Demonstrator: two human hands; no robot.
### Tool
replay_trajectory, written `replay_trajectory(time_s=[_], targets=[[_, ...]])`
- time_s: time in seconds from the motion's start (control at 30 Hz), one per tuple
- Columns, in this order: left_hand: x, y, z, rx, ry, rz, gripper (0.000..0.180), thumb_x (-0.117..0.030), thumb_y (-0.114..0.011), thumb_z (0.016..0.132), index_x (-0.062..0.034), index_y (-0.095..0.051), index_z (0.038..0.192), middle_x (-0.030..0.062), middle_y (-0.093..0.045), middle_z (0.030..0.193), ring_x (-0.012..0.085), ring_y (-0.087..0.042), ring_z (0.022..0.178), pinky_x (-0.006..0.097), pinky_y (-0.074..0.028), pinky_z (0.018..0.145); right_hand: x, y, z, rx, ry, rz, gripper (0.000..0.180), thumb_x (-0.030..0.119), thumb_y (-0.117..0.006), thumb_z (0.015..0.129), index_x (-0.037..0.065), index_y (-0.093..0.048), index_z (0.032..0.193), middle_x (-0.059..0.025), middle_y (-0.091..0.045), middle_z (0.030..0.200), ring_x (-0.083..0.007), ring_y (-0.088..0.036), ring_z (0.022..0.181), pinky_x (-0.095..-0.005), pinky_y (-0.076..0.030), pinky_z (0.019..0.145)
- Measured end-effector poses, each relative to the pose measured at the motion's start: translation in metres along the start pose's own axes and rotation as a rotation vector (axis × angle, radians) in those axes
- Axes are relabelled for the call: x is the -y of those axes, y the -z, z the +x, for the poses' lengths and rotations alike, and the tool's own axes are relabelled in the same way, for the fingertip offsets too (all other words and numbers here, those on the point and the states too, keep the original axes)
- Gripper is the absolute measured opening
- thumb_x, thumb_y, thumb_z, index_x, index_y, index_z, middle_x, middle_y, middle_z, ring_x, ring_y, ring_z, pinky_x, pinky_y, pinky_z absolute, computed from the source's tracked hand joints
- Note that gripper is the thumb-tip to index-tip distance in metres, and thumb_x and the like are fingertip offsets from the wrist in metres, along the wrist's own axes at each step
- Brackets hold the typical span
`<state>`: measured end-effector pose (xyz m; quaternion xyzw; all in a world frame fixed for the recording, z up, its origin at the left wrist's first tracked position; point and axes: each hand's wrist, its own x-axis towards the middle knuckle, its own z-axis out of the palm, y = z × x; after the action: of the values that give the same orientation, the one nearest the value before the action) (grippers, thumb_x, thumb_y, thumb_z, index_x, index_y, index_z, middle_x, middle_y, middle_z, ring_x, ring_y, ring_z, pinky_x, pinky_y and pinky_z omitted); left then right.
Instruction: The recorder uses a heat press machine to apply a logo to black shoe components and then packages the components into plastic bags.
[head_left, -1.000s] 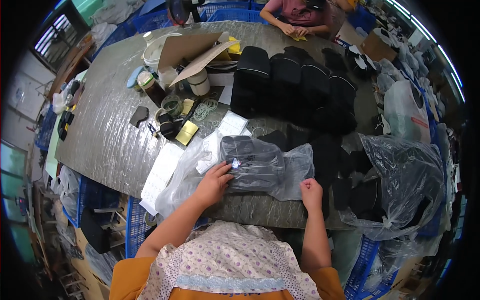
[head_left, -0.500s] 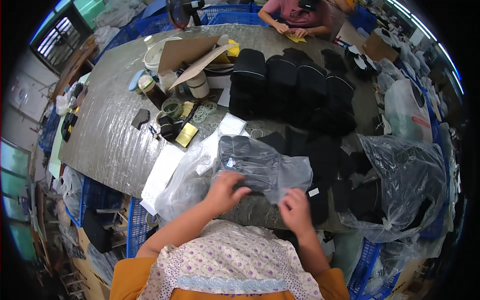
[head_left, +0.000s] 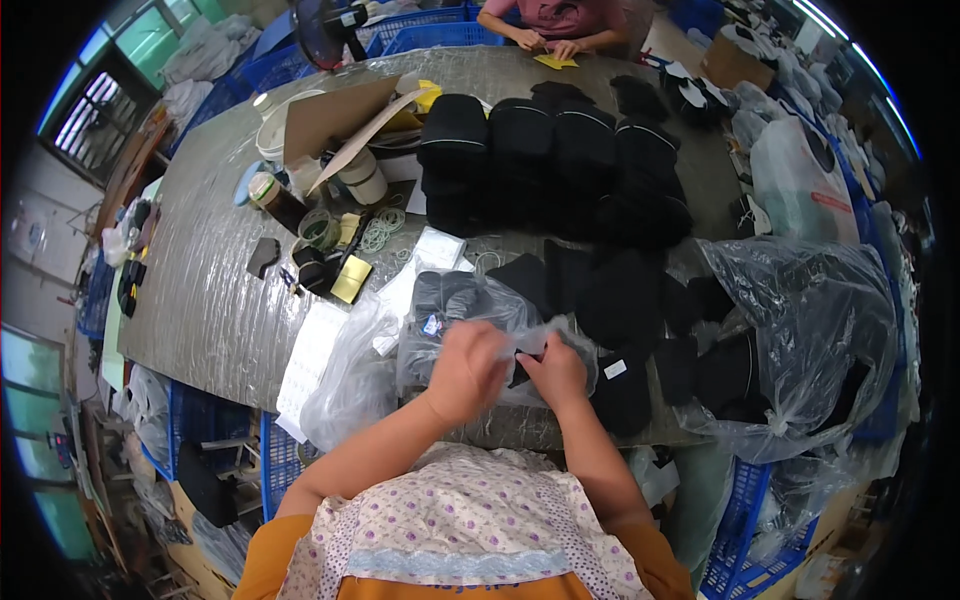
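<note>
A clear plastic bag [head_left: 412, 345] with folded black fabric pieces [head_left: 445, 292] inside lies at the table's near edge. The bag has a small blue-and-white label on it. My right hand [head_left: 556, 372] pinches the bag's loose right end. Close beside it, my left hand [head_left: 468, 375] is curled over the bag, somewhat blurred, with plastic bunched between the two hands. Right of the bag are flat black fabric pieces [head_left: 615, 300], one with a small white tag [head_left: 614, 369].
Stacks of black padded pieces [head_left: 555, 150] stand at the far middle. Left of them are a jar [head_left: 278, 200], rubber bands [head_left: 382, 230] and cardboard [head_left: 335, 115]. A large clear bag [head_left: 810, 300] lies right. Across the table, a person handles a yellow piece [head_left: 556, 62].
My hands have come together over the bag's right end, which is now gathered up instead of lying spread. The whole view has shifted a little, moving the table things leftward.
</note>
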<state>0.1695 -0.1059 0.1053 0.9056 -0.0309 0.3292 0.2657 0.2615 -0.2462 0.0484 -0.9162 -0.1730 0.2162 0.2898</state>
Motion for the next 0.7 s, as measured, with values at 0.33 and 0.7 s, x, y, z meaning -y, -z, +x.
replay_trajectory(time_s=[0.33,0.7], targets=[[0.037,-0.016,-0.001,0.91,0.069,0.274,0.015,-0.011,-0.057,0.071,-0.0105,-0.062,0.085,0.0075,-0.059,0.086,0.0277,-0.059,0.084,0.038,-0.043,0.077,-0.033,-0.015,0.009,-0.368,0.567,0.04,0.015,0.003,-0.06,0.067,0.009,-0.061,0.081,-0.0141,-0.057,0.101,-0.0306,-0.055,0.095,-0.0406,-0.045,0.078],[0.046,-0.018,-0.023,0.822,-0.081,0.033,0.023,-0.009,-0.059,0.068,-0.0133,-0.066,0.09,0.0001,-0.056,0.104,0.0227,-0.05,0.097,0.038,-0.039,0.083,-0.014,-0.02,-0.016,-0.219,0.491,-0.015,0.013,0.015,-0.07,0.064,0.012,-0.061,0.074,-0.0044,-0.058,0.074,-0.0263,-0.057,0.078,-0.0386,-0.042,0.073]])
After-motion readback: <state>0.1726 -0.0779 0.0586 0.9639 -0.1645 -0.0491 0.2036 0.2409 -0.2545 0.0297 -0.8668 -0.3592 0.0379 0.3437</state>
